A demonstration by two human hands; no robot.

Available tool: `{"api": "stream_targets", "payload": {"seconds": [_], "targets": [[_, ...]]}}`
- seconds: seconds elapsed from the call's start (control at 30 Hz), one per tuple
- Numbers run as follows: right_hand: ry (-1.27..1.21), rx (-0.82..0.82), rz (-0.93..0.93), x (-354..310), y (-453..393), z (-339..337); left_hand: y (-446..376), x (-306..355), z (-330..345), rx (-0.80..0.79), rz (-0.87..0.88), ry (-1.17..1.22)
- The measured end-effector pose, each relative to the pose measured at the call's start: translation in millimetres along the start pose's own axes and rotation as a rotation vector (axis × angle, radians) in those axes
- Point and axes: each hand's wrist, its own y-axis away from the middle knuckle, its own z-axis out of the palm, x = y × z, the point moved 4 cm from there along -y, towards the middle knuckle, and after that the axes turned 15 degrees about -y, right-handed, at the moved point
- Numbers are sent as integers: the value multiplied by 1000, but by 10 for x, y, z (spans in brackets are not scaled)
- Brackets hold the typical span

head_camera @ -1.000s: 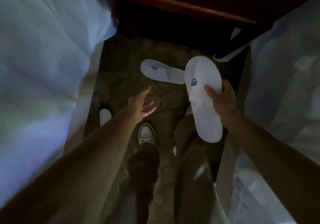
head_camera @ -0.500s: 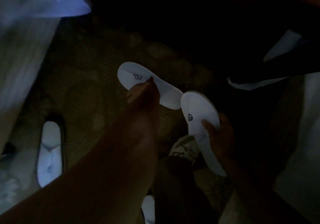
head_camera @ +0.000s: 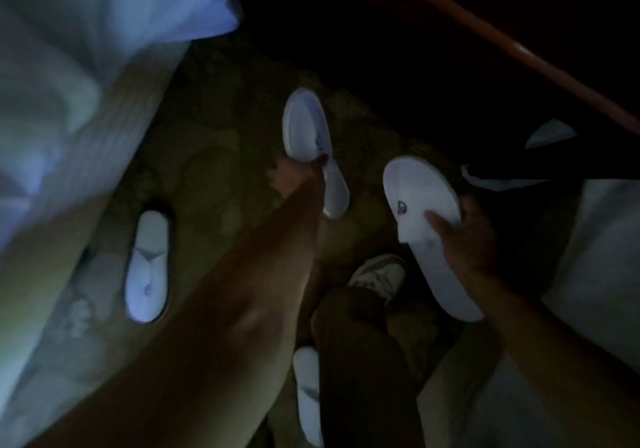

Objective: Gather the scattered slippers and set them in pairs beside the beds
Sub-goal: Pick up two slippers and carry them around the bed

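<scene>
Third slipper (head_camera: 148, 266) on carpet (head_camera: 207, 157) beside left bed (head_camera: 69, 84); fourth slipper (head_camera: 308, 395) nearer, between legs.

Head camera: single wide-angle view, looking steeply down.
I see it looking close over both forearms at the carpet (head_camera: 207, 143) between two beds; no second view.

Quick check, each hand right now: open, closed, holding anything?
Left hand: closed on the tilted slipper at the carpet, pinching its middle.
Right hand: closed on the logo slipper, held off the floor.
</scene>
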Motion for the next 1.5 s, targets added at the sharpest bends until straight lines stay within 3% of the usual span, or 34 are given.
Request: {"api": "stream_targets", "payload": {"seconds": [0.2, 0.37, 0.47, 0.6, 0.77, 0.9, 1.03, 1.2, 1.27, 1.37, 1.5], "targets": [[200, -257, -70, -1556, 1178, -266, 1230, -222, -2049, -122, 124, -32], [250, -394, -202, -2898, 2582, -550, 2258, -498, -3964, -44, 110, 227], [196, -428, -266, -3293, 3206, -658, 2849, -587, -4834, -78, 138, 349], [224, -471, -300, -3295, 3751, -695, 3288, -1017, -5561, -23, 100, 431], [504, -663, -277, -2785, 4033, -784, 4080, -1929, -5724, 139, -26, 552], [700, -687, -289, -2503, 3921, -855, 4776, -2904, -5400, 273, -209, 643], [803, -710, -371, -2497, 4139, -614, 5324, -3810, -5145, 434, -394, 904], [851, -774, -509, -2537, 5046, 304, 5730, -4815, -4938, 678, -595, 1386], [888, -802, -547, -2432, 5615, 803, 5769, -5201, -4844, 707, -656, 1536], [922, -961, -612, -2144, 6626, 1625, 5858, -5785, -4843, 690, -729, 1666], [918, -1186, -731, -1882, 8248, 2603, 6167, -6720, -5332, 739, -814, 1684]]}}
